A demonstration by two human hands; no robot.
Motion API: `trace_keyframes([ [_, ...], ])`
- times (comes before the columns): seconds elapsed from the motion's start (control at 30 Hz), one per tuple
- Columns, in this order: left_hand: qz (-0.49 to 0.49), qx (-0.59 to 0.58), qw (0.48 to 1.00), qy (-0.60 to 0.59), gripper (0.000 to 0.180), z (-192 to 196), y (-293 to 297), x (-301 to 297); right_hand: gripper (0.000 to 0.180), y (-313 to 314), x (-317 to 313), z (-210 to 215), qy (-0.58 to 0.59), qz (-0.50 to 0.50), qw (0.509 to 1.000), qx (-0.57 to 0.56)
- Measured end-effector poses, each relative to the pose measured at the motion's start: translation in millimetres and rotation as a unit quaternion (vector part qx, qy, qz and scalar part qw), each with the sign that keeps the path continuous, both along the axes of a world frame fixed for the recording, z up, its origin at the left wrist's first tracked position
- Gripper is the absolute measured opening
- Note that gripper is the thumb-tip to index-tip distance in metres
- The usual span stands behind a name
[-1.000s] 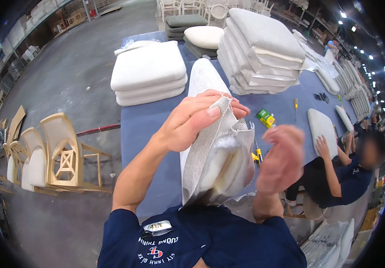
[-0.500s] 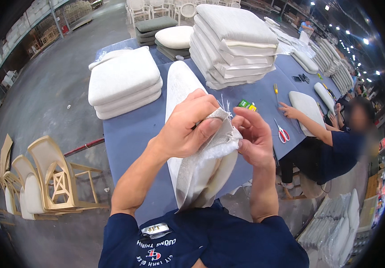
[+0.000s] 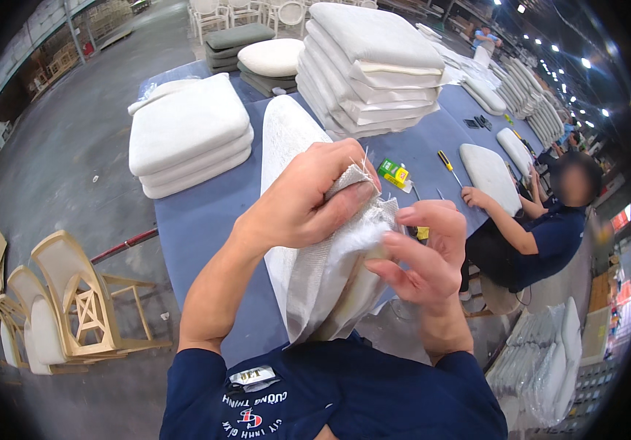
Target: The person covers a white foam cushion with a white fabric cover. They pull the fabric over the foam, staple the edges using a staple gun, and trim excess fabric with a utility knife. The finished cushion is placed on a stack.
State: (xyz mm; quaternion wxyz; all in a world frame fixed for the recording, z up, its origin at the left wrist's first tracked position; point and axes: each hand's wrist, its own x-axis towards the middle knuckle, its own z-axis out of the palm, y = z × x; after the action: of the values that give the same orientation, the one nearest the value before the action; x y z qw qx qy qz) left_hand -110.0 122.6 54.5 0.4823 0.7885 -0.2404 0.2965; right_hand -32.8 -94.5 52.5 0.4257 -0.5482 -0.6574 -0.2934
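Note:
My left hand (image 3: pixel 319 194) is closed, thumb over fingers, on the gathered edge of a light grey woven fabric cover. That cover wraps a seat cushion (image 3: pixel 330 290) held on edge against my body, with white wadding showing along its open side. Loose threads stick up at the frayed corner. Just right of that corner is my right hand (image 3: pixel 429 246), its fingers apart and slightly blurred, with nothing seen between them. Behind my left hand a pale cushion (image 3: pixel 282 136) lies on the blue-covered table (image 3: pixel 198 235).
Cushion stacks stand at the table's left (image 3: pixel 187 125) and far side (image 3: pixel 374 66). A green-and-yellow box (image 3: pixel 396 174) and a yellow-handled screwdriver (image 3: pixel 445 160) lie to the right. A co-worker (image 3: pixel 550 227) sits there, hand by a cushion (image 3: pixel 490 176). Wooden chairs (image 3: pixel 85 301) stand left.
My right hand has moved off the fabric corner, to the right, with its fingers spreading. My left hand keeps its hold. The red-handled scissors are no longer visible. The whole view has shifted slightly.

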Motion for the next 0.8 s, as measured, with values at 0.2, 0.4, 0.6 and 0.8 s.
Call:
trace_keyframes([
  [0.2, 0.016, 0.021, 0.999, -0.025, 0.018, -7.3, -7.6, 10.6, 0.034, -9.4, 4.3, 35.8, 0.030, -0.003, 0.992, -0.123],
  [0.4, 0.042, 0.013, 0.998, -0.051, 0.015, -13.9, -15.6, 21.5, 0.029, 2.0, 6.2, 47.2, 0.001, -0.036, 0.992, -0.118],
  [0.6, 0.022, -0.023, 0.999, -0.035, 0.017, -14.2, -10.1, 33.1, 0.027, -5.2, -20.0, 56.5, -0.021, 0.008, 0.993, -0.115],
  [0.8, 0.037, -0.003, 0.999, -0.039, 0.017, -15.0, -13.0, 26.4, 0.045, -20.3, -10.6, 57.9, -0.011, -0.063, 0.989, -0.132],
])
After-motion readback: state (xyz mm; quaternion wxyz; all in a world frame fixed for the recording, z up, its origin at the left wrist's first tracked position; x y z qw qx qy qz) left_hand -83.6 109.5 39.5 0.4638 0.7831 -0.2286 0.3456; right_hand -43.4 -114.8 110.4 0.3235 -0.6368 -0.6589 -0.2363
